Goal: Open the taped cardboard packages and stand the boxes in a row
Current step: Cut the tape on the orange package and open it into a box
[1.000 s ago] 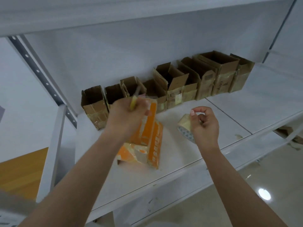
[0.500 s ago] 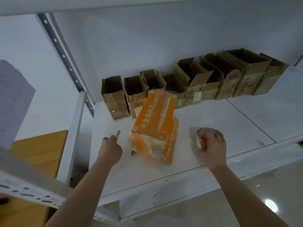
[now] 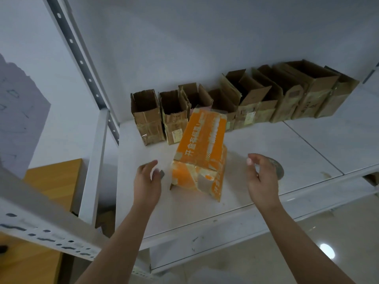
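An orange and white taped package [image 3: 202,148] lies tilted on the white shelf [image 3: 266,144], its far end leaning toward the row. Several opened brown cardboard boxes [image 3: 242,99] stand in a row along the back wall. My left hand [image 3: 146,181] hovers just left of the package with relaxed fingers and holds nothing. A small grey cutter [image 3: 162,173] lies on the shelf by its fingertips. My right hand [image 3: 261,179] hovers right of the package, fingers loosely spread. The tape roll [image 3: 276,168] lies flat on the shelf behind it, partly hidden.
A perforated metal upright [image 3: 82,64] and a white post [image 3: 96,160] bound the shelf on the left. A wooden surface [image 3: 55,181] sits lower left. The shelf's right half, past a seam [image 3: 313,148], holds only a small scrap [image 3: 326,174].
My left hand has set the cutter down and opened. My right hand has let go of the tape roll and lifted off it. Both hands now flank the orange package.
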`<control>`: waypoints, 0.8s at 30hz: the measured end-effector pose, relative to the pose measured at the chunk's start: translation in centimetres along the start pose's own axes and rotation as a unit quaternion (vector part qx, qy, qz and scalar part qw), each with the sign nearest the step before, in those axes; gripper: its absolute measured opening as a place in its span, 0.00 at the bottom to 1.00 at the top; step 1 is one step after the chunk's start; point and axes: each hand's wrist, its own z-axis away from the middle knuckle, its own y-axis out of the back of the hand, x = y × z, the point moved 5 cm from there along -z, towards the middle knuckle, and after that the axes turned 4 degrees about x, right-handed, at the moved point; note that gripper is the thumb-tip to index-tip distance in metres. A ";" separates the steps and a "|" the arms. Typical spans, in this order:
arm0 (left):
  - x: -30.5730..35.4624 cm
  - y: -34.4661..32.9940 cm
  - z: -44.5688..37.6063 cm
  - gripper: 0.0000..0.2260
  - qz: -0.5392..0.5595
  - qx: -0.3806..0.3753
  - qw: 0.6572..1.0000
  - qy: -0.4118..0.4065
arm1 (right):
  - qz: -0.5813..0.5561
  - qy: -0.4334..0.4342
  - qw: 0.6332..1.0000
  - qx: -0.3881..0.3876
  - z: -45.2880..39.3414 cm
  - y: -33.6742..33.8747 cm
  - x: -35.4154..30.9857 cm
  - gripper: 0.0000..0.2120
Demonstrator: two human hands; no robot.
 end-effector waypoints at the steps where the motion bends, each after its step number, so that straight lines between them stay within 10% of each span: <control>1: 1.1 0.3 0.4 0.17 0.111 -0.002 0.994 0.009 | -0.050 -0.016 0.999 -0.002 0.5 -0.1 -1.3 0.22; 5: 4.8 0.0 2.1 0.28 0.296 -0.085 0.951 -0.025 | -0.211 -0.060 0.975 -0.027 2.5 -1.0 -5.6 0.11; 13: 7.0 -1.2 3.5 0.13 0.300 -0.145 0.939 -0.079 | -0.162 -0.024 0.983 -0.085 4.1 -3.3 -6.7 0.29; 20: 8.2 -0.7 3.4 0.27 0.246 -0.029 0.965 -0.085 | -0.120 0.049 0.991 -0.008 3.5 0.1 -8.6 0.25; 24: 9.7 -0.5 4.0 0.18 0.210 0.008 0.972 -0.103 | -0.085 0.059 0.994 0.044 2.8 1.4 -9.6 0.27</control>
